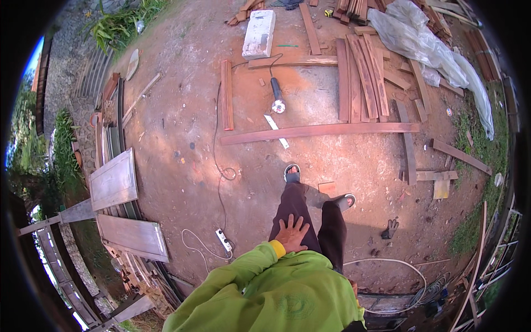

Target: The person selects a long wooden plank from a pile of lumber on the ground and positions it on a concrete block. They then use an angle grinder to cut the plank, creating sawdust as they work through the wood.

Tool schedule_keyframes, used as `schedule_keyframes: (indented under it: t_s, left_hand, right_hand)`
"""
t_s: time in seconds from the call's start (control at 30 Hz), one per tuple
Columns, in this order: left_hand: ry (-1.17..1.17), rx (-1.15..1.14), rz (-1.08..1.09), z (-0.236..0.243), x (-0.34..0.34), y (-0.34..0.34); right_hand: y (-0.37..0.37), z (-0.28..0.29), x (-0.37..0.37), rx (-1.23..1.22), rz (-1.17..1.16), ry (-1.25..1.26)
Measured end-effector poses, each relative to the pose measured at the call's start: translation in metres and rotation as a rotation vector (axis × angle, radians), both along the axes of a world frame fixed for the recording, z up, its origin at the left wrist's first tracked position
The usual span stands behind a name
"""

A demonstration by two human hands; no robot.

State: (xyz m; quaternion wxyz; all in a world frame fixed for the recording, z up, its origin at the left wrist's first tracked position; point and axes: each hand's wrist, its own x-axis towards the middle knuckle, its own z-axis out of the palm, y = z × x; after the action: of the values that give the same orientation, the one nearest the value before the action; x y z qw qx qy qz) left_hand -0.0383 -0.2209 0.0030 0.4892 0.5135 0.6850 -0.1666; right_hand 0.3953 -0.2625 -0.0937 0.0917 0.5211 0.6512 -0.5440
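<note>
My left hand [291, 234] lies flat on my dark-trousered left thigh [293, 207], fingers spread, holding nothing. A yellow cuff and green sleeve lead to it. My right hand does not show; the green shirt [276, 293] fills the lower middle. On the dirt ahead of my feet lies an angle grinder [277, 98] with a black body and a round disc, its cord running off behind it. Near its disc is a flat pale metal strip [276, 131]. A long reddish plank [321, 133] crosses the ground just beyond my sandals, with one end of the strip close to it.
Further boards [227, 95] and stacked planks [362, 77] lie ahead, beside a white block [259, 34] and clear plastic sheeting [420, 41]. A power strip [223, 240] and its cable lie left. Panels [133, 235] lean at far left. A dark glove [390, 228] lies right.
</note>
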Motion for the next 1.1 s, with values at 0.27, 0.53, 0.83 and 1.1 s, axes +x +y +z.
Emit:
schedule_keyframes:
  t_s: [0.27,0.53,0.83,1.1]
  left_hand:
    - [-0.14,-0.03,0.312,-0.024,-0.08,-0.075]
    - [-0.27,0.195,0.582,-0.062,-0.175,-0.112]
    - [-0.423,0.103,0.632,-0.097,-0.202,-0.129]
    - [-0.273,0.038,0.81,-0.084,-0.206,-0.101]
  right_hand:
    - [0.076,0.088,-0.179,-0.139,0.06,-0.031]
    - [0.078,0.089,-0.292,-0.016,0.323,-0.352]
    - [0.094,0.11,-0.355,0.191,0.192,-0.363]
    - [0.133,0.032,-0.375,0.015,0.278,-0.353]
